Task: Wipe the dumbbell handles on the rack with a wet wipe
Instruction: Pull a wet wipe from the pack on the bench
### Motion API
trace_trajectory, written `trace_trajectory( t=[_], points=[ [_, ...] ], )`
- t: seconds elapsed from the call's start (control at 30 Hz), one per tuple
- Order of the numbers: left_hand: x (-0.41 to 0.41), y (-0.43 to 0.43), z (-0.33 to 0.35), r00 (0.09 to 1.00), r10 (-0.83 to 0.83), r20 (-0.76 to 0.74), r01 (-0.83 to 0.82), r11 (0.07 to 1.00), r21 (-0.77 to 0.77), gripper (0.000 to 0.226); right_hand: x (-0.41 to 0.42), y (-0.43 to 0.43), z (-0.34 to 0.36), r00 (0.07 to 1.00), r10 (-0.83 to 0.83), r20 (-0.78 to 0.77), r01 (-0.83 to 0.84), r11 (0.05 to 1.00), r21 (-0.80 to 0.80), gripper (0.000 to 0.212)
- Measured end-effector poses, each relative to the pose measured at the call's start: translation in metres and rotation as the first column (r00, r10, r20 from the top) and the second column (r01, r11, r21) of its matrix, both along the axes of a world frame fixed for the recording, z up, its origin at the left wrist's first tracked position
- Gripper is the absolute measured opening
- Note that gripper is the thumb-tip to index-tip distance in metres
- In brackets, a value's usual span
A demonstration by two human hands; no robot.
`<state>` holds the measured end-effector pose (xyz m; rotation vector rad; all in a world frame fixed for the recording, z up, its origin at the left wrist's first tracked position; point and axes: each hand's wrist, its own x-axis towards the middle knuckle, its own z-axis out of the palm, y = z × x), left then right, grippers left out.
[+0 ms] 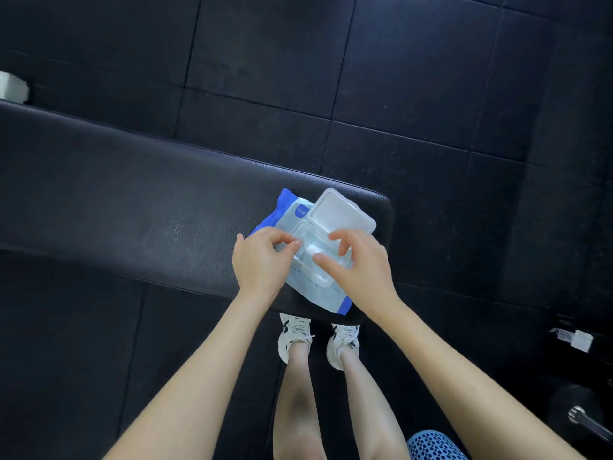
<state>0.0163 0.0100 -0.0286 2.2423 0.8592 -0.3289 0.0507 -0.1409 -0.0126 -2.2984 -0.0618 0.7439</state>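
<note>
Logged right hand (pixel 361 270) fingers parted and bent over the open hatch, gripping nothing. Found wipe tuft (pixel 312 250) just left of its thumb tip. Logged left hand (pixel 262 263) fingers curled, pinning wipe pack (pixel 305 287) on bench (pixel 132 200) end. Judged right hand nearer; pack lies diagonal.

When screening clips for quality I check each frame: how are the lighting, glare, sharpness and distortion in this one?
Head view: dim overall, the dark floor and bench nearly merging; a soft sheen on the bench top; the wipe pack and its open lid are the brightest parts; left hand and right hand fairly sharp, no motion blur; wide-angle bending of the bench edge.
</note>
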Motion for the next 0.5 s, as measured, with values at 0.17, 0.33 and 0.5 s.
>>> trace_trajectory(
  t=[0.17, 0.33, 0.5],
  points=[
    [-0.001, -0.002, 0.004, 1.000, -0.017, -0.002, 0.017, 1.000, 0.001, 0.012, 0.000, 0.016, -0.003, 0.934, 0.205, 0.293, -0.141, 0.964, -0.226, 0.011],
    [0.003, 0.005, 0.007, 0.998, -0.028, -0.049, 0.025, 0.999, -0.042, 0.012, -0.004, 0.004, 0.028, 0.986, -0.009, 0.164, 0.017, 0.999, -0.044, 0.012],
    [0.007, 0.008, 0.011, 0.993, -0.040, -0.114, 0.028, 0.994, -0.103, 0.009, -0.014, -0.021, 0.067, 0.988, -0.142, 0.067, 0.133, 0.984, 0.120, 0.015]
  ],
)
